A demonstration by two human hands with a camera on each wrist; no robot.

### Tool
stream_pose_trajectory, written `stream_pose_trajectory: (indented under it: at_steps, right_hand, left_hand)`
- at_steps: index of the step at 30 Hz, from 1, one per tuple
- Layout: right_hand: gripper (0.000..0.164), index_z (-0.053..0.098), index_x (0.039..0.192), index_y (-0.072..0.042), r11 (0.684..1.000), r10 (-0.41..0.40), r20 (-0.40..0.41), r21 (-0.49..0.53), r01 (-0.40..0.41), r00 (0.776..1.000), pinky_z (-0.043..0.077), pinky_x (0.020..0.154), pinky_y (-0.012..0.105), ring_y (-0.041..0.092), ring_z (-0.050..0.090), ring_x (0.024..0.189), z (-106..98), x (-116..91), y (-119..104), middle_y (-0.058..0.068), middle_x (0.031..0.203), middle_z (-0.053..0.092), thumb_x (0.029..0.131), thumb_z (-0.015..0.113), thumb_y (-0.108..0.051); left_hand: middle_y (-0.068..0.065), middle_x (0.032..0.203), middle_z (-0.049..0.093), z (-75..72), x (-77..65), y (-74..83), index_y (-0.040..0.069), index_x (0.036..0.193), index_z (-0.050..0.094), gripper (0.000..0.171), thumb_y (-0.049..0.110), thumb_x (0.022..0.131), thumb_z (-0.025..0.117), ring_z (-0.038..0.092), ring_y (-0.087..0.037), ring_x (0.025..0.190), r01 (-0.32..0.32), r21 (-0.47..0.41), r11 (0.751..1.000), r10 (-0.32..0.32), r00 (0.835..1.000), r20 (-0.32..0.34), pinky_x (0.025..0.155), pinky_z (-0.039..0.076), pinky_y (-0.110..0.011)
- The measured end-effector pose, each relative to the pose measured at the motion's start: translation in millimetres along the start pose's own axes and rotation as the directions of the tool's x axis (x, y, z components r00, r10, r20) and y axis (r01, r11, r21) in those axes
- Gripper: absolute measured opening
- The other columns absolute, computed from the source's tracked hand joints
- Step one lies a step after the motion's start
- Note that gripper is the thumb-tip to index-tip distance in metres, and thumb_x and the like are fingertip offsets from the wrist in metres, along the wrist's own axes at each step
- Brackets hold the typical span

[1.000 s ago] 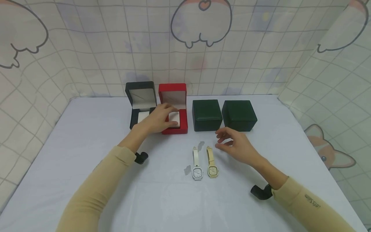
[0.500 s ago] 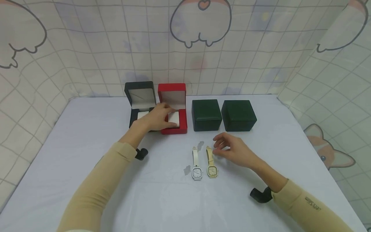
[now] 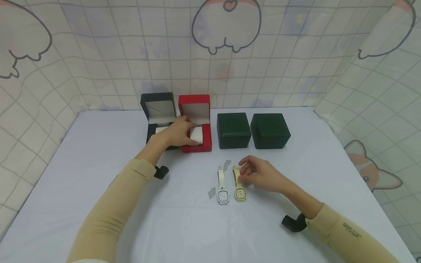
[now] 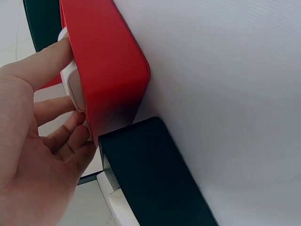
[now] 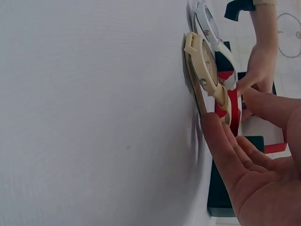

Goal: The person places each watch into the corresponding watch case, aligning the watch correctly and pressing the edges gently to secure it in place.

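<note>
In the head view, my left hand [image 3: 179, 132] reaches into the open red watch box [image 3: 206, 137]. Its thumb and fingers hold the white cushion [image 3: 196, 135] inside, seen from the side in the left wrist view, where the red wall hides part of the grip. My right hand [image 3: 263, 174] is low over the table beside the gold watch [image 3: 240, 193]; in the right wrist view a fingertip meets the gold strap [image 5: 221, 96], with the thumb apart from it. Left of the gold watch lies a white watch [image 3: 223, 196], face up, strap pointing away.
Left of the red box, an open dark box [image 3: 159, 106] with a pale cushion is partly covered by my left hand. Two closed green boxes [image 3: 234, 129] stand to the right. Grey patches [image 3: 212, 193] mark the white tablecloth [image 3: 184, 226]; a patterned curtain [image 3: 227, 65] hangs behind.
My right hand has come down and left from near the green boxes to the gold watch's strap. The left hand stays at the cushion in the red box, almost still.
</note>
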State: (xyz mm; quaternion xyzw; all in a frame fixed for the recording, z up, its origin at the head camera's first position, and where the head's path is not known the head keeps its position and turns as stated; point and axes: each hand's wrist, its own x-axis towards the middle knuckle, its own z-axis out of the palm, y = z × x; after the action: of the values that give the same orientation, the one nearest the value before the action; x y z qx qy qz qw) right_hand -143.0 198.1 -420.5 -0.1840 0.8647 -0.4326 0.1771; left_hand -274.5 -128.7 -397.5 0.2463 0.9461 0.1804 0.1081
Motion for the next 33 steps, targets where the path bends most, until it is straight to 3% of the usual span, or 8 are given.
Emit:
stream_pose_trajectory:
  at_steps: [7, 22, 33]
  right_hand:
    - [0.047, 0.056, 0.129, -0.002, 0.997, 0.069, 0.037, 0.031, -0.070, 0.997, 0.056, 0.082, 0.036, 0.018, 0.067, 0.084, 3.6, 0.8, 2.3, 0.002, 0.099, 0.071, 0.092, 0.079, -0.018]
    - [0.049, 0.054, 0.131, 0.000, 0.986, 0.156, 0.062, 0.051, -0.160, 0.986, 0.058, 0.077, 0.032, 0.019, 0.069, 0.078, 4.8, -0.3, -1.2, 0.002, 0.093, 0.072, 0.093, 0.078, -0.018]
    - [0.033, 0.064, 0.114, -0.001, 0.987, 0.157, 0.100, 0.013, -0.159, 0.983, 0.056, 0.072, 0.032, 0.018, 0.066, 0.073, 6.9, 0.5, 0.9, 0.001, 0.087, 0.069, 0.093, 0.078, -0.022]
  left_hand:
    - [-0.018, 0.135, 0.049, 0.9, -0.2, -0.2, 0.002, 0.140, 0.059, 0.071, 0.033, 0.082, 0.086, 0.041, -0.031, 0.127, 0.009, 0.014, 1.000, -0.009, 1.000, -0.013, 0.104, 0.046, -0.050]
    - [-0.017, 0.134, 0.050, 0.7, -3.3, 2.8, 0.001, 0.138, 0.057, 0.071, 0.031, 0.081, 0.087, 0.043, -0.030, 0.126, 0.008, -0.013, 1.000, -0.009, 1.000, -0.026, 0.103, 0.049, -0.050]
    - [-0.017, 0.135, 0.050, 0.5, -3.4, 2.0, 0.002, 0.138, 0.057, 0.071, 0.031, 0.081, 0.087, 0.045, -0.031, 0.125, 0.001, -0.044, 0.999, -0.003, 0.999, -0.039, 0.101, 0.051, -0.050]
